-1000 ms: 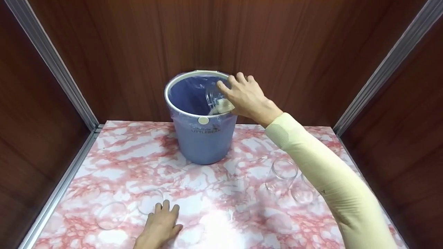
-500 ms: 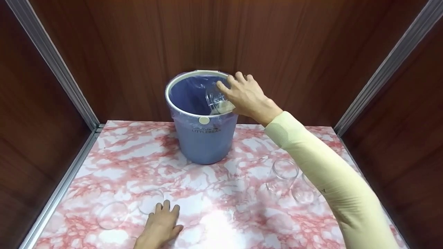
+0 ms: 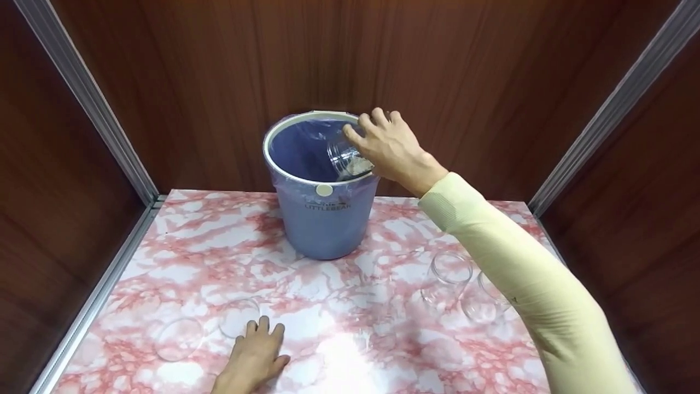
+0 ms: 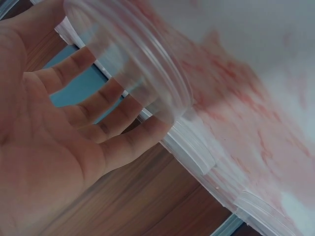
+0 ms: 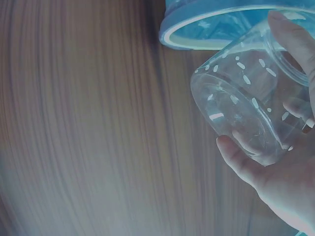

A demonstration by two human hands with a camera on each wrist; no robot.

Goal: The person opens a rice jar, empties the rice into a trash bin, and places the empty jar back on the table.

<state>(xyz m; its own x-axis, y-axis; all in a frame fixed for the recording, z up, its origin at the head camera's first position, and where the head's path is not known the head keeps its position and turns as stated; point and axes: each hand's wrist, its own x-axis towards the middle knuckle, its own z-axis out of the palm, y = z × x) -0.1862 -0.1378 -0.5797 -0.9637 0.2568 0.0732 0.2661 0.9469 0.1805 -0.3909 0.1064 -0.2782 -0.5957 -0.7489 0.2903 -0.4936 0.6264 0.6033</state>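
Observation:
My right hand grips a clear plastic jar sideways over the opening of a blue trash bin. Pale grains show in the jar, and in the right wrist view several white grains cling to its wall. Its base faces away from the bin. Low on the table, my left hand is palm down. The left wrist view has its thumb and fingertips holding a clear round lid by the edge; from the head, the hand covers this lid.
Two more clear lids lie on the marbled table left of and beyond my left hand. Two clear open jars stand at right, partly under my right sleeve. Brown wood-grain panels close off the back and sides.
The pale heap in the tilted jar has shrunk, and the jar has turned slightly in my right hand's grip over the bin. My left hand stays in place.

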